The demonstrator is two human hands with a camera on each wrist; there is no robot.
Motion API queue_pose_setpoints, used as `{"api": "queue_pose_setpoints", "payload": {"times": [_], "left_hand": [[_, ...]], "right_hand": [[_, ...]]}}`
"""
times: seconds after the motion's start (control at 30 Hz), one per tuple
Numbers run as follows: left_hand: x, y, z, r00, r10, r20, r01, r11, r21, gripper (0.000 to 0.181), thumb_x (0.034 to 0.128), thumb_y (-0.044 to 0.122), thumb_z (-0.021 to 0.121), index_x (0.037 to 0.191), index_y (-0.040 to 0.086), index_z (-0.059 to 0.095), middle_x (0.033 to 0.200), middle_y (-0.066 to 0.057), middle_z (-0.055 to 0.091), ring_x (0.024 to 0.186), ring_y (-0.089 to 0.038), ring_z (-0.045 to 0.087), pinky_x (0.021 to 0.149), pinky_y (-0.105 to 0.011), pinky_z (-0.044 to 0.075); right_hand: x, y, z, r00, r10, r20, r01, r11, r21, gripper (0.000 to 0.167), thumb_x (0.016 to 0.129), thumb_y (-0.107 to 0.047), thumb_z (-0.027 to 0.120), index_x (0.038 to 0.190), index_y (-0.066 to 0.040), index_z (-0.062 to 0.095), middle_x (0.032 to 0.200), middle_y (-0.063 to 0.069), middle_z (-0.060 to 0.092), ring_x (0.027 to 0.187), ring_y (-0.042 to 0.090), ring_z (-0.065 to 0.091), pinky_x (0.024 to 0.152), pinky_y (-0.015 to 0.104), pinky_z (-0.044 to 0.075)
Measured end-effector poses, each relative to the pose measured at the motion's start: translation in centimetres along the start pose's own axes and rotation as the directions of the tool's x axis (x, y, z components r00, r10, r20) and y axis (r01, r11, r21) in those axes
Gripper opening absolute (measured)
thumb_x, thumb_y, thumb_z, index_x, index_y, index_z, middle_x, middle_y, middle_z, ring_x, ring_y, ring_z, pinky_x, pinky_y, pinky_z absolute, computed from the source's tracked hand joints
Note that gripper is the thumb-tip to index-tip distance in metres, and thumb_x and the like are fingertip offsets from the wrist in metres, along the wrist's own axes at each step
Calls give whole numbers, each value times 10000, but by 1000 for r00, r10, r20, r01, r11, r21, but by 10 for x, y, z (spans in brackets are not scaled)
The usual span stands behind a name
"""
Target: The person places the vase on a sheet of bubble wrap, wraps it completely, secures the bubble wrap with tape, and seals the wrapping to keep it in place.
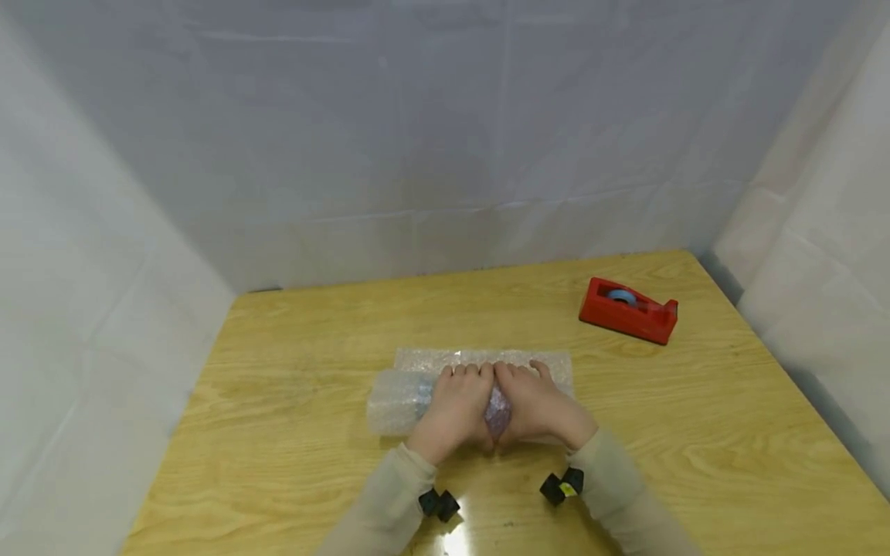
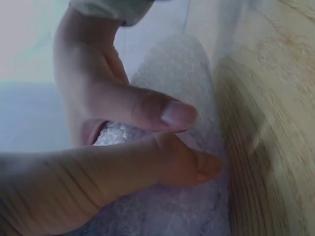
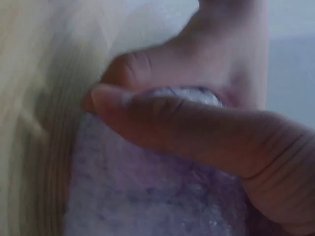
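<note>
A roll of clear bubble wrap (image 1: pixel 391 408) lies across the table, with something purple and pale blue showing through it. What is inside cannot be made out. My left hand (image 1: pixel 455 409) grips the roll near its middle, fingers over the top and thumb (image 2: pixel 184 160) along the near side. Right beside it, my right hand (image 1: pixel 538 405) grips the roll in the same way, its thumb (image 3: pixel 162 115) across the near side. Both hands almost touch, and a purple strip of the wrapped bundle shows between them. Behind the hands, a flat stretch of bubble wrap (image 1: pixel 434 358) extends toward the back.
A red tape dispenser (image 1: pixel 626 315) with a blue-cored tape roll stands at the back right of the wooden table (image 1: pixel 292 463). White sheeting (image 1: pixel 417 154) hangs behind the table and along both sides.
</note>
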State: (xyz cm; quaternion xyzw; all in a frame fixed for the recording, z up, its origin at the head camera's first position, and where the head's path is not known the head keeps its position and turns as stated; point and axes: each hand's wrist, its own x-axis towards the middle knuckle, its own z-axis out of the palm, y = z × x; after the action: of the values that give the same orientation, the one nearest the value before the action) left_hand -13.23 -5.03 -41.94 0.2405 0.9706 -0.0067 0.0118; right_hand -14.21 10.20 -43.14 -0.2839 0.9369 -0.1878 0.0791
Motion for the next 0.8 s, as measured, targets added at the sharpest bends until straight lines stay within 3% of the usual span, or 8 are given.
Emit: {"api": "queue_pose_setpoints", "payload": {"times": [0.13, 0.3, 0.4, 0.53, 0.63, 0.8], "left_hand": [[0, -1, -2, 1000, -3, 17, 4, 1000, -10, 990, 408, 538, 950, 1181, 60, 557, 1007, -101, 653, 936, -282, 623, 829, -419, 489], [5, -8, -3, 994, 26, 110, -20, 999, -48, 1034, 483, 568, 916, 1284, 48, 521, 1086, -102, 652, 1011, -295, 614, 921, -460, 467], [8, -14, -2, 985, 63, 162, -44, 992, -119, 1107, 503, 546, 911, 1373, 29, 462, 1157, -109, 656, 1070, -303, 613, 1006, -504, 418], [12, -22, -3, 973, 86, 214, -32, 970, -243, 1146, 505, 460, 933, 1433, 43, 406, 1235, -93, 649, 1144, -277, 606, 1097, -566, 315], [16, -25, -4, 969, 85, 230, -17, 958, -285, 1120, 506, 436, 941, 1424, 67, 415, 1237, -79, 647, 1153, -261, 604, 1113, -576, 286], [19, -24, -6, 965, 83, 251, -9, 960, -281, 1127, 519, 462, 934, 1433, 62, 411, 1237, -80, 649, 1117, -237, 618, 1091, -530, 341]], "right_hand": [[7, 5, -3, 998, -23, 62, 20, 998, 52, 882, 503, -377, 963, 1218, -83, 539, 1124, 33, 662, 1047, 223, 612, 1006, 566, 311], [11, 6, -4, 994, 0, 112, -10, 996, 86, 938, 536, -339, 950, 1306, -52, 500, 1188, 50, 655, 1095, 220, 603, 990, 545, 313], [11, 6, -4, 992, 7, 128, -21, 994, 105, 997, 549, -317, 951, 1367, -23, 462, 1231, 76, 646, 1119, 230, 594, 986, 553, 315], [11, 8, -3, 992, 15, 129, -33, 990, 136, 1046, 549, -282, 947, 1409, 10, 427, 1252, 112, 640, 1127, 243, 590, 986, 549, 314], [13, 9, -4, 991, 11, 130, -31, 988, 151, 1082, 544, -278, 944, 1432, 29, 407, 1276, 133, 632, 1150, 256, 587, 999, 563, 307], [15, 13, -6, 986, 7, 164, -33, 987, 155, 1100, 546, -293, 942, 1447, 23, 395, 1283, 133, 628, 1160, 268, 587, 1039, 615, 283]]}}
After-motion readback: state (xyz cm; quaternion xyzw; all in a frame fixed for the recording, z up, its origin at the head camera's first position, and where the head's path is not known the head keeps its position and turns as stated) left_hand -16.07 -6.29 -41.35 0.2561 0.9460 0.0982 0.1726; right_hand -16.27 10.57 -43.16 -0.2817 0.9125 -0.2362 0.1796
